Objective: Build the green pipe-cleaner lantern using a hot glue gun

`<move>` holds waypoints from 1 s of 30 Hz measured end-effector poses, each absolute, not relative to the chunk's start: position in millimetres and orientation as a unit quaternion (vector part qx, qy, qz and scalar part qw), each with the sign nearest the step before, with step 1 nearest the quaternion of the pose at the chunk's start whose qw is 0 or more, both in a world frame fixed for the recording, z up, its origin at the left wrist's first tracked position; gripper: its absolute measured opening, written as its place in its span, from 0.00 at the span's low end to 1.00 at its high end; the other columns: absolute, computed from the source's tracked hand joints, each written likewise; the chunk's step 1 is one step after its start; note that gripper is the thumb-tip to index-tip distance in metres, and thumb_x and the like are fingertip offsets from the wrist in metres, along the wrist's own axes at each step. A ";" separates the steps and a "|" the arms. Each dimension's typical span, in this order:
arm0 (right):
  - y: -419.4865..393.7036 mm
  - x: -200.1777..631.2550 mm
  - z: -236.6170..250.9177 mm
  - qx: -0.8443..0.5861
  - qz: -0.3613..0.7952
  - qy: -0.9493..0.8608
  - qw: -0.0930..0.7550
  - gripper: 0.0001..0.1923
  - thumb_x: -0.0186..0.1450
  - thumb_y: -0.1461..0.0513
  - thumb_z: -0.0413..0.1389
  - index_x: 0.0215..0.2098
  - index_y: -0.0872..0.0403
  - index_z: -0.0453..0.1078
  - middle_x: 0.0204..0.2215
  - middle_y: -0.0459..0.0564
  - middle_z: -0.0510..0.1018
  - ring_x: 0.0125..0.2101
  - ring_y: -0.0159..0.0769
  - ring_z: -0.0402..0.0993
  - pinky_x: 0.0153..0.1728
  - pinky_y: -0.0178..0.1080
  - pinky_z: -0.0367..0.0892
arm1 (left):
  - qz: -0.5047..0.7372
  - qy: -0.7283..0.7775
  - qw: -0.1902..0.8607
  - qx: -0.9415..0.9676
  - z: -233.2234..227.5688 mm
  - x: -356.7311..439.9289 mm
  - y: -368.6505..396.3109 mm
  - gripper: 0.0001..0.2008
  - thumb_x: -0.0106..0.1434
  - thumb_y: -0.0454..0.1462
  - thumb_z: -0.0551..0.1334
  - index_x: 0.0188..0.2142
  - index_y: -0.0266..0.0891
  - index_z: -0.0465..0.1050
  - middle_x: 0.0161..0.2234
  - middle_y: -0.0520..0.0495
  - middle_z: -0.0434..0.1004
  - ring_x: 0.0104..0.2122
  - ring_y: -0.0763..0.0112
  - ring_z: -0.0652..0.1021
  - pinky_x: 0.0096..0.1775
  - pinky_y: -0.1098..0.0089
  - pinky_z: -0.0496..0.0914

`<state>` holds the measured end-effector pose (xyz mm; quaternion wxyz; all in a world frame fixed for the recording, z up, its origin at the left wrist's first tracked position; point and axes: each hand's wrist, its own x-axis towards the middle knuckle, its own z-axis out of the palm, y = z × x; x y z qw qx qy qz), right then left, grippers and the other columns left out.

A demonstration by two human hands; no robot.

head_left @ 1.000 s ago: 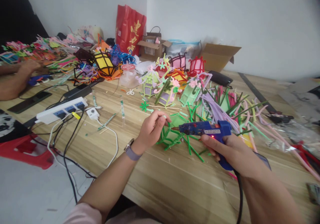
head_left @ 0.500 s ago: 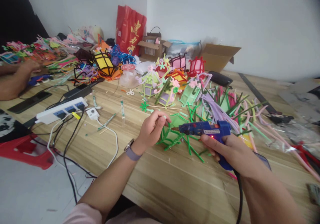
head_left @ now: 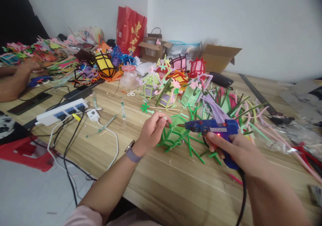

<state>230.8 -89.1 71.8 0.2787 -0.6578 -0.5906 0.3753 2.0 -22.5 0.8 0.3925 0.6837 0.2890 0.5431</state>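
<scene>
A blue glue gun (head_left: 218, 129) with a red light lit is in my right hand (head_left: 233, 148), fingers wrapped round its handle. Its nozzle points left, over a green pipe-cleaner lantern (head_left: 173, 137) with pale green panels. My left hand (head_left: 153, 128), with a watch on the wrist, pinches the lantern at its upper left edge; the exact contact is partly hidden by the fingers. Loose green pipe cleaners (head_left: 196, 152) lie to the lantern's right. Just behind sits a green flower piece (head_left: 145, 107) near a thin wooden stick (head_left: 166, 108).
Finished lanterns (head_left: 167, 96) cluster behind my hands. Bundles of pipe cleaners (head_left: 217, 106) lie right. A white power strip (head_left: 61, 111) with cables stands left. Another person's hand (head_left: 30, 65) is at far left. Cardboard boxes (head_left: 221, 56) and a red bag (head_left: 130, 31) line the wall.
My right hand has drawn the glue gun slightly to the right, and its nozzle now stands farther from my left fingers. My left hand and the lantern have stayed in place.
</scene>
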 end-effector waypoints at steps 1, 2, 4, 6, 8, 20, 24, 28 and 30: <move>-89.9 234.2 71.8 -0.653 0.386 -0.584 0.289 0.33 0.54 0.33 0.54 0.18 0.54 0.70 0.10 0.44 0.63 0.12 0.27 0.56 0.14 0.33 0.50 | 0.544 0.289 0.393 0.683 0.5 2.1 -22.4 0.14 0.71 0.45 0.50 0.39 0.39 0.68 0.34 0.47 0.76 0.34 0.71 0.76 0.40 0.70 0.69; -90.9 237.8 71.4 -0.645 0.401 -0.575 0.304 0.32 0.54 0.34 0.54 0.19 0.54 0.72 0.10 0.44 0.63 0.12 0.26 0.55 0.14 0.33 0.49 | 0.546 0.290 0.392 0.682 0.4 2.2 -22.2 0.14 0.71 0.45 0.50 0.39 0.39 0.68 0.34 0.47 0.76 0.34 0.71 0.76 0.40 0.70 0.69; -93.0 244.4 69.4 -0.622 0.440 -0.551 0.341 0.30 0.54 0.36 0.56 0.21 0.53 0.73 0.10 0.44 0.65 0.13 0.27 0.56 0.14 0.33 0.49 | 0.546 0.294 0.389 0.681 0.2 2.4 -22.1 0.14 0.71 0.45 0.50 0.38 0.39 0.68 0.34 0.48 0.76 0.34 0.71 0.76 0.40 0.70 0.69; -95.7 248.3 65.9 -0.583 0.491 -0.520 0.386 0.27 0.54 0.38 0.59 0.22 0.53 0.74 0.13 0.46 0.69 0.13 0.27 0.56 0.15 0.33 0.50 | 0.545 0.297 0.386 0.682 0.2 2.6 -22.0 0.14 0.71 0.45 0.50 0.38 0.39 0.69 0.34 0.48 0.76 0.34 0.71 0.76 0.40 0.71 0.68; -99.9 248.0 62.0 -0.530 0.552 -0.482 0.427 0.25 0.53 0.40 0.61 0.24 0.53 0.74 0.18 0.47 0.73 0.13 0.25 0.54 0.15 0.34 0.50 | 0.545 0.299 0.386 0.681 0.2 2.8 -22.0 0.14 0.71 0.45 0.50 0.38 0.40 0.69 0.34 0.48 0.77 0.34 0.71 0.76 0.40 0.71 0.68; -170.6 271.3 -4.9 -0.535 0.672 -0.353 0.371 0.23 0.53 0.43 0.65 0.33 0.53 0.76 0.29 0.51 0.74 0.23 0.32 0.67 0.25 0.37 0.61 | 0.600 0.300 0.353 0.652 6.6 0.8 -19.0 0.14 0.68 0.47 0.56 0.35 0.39 0.73 0.36 0.46 0.74 0.39 0.69 0.74 0.42 0.69 0.68; -172.8 260.0 -29.1 -0.578 0.648 -0.406 0.283 0.29 0.52 0.42 0.64 0.37 0.57 0.74 0.27 0.49 0.74 0.25 0.33 0.68 0.27 0.36 0.60 | 0.599 0.322 0.467 0.566 18.0 -2.9 -13.0 0.15 0.62 0.49 0.62 0.34 0.39 0.75 0.27 0.52 0.69 0.27 0.75 0.70 0.31 0.73 0.66; -154.0 241.1 -24.6 -0.556 0.628 -0.489 0.238 0.34 0.46 0.39 0.65 0.38 0.57 0.73 0.23 0.44 0.69 0.24 0.33 0.66 0.23 0.35 0.59 | 0.533 0.340 0.556 0.539 34.4 -1.5 -8.3 0.16 0.55 0.48 0.68 0.32 0.37 0.77 0.24 0.53 0.70 0.22 0.79 0.66 0.24 0.75 0.61; -145.3 234.8 -17.0 -0.552 0.608 -0.522 0.231 0.34 0.44 0.41 0.66 0.37 0.57 0.73 0.23 0.45 0.71 0.26 0.35 0.68 0.23 0.35 0.61 | 0.523 0.352 0.553 0.544 41.0 0.8 -6.6 0.16 0.53 0.48 0.69 0.32 0.36 0.77 0.25 0.52 0.72 0.22 0.80 0.65 0.24 0.76 0.61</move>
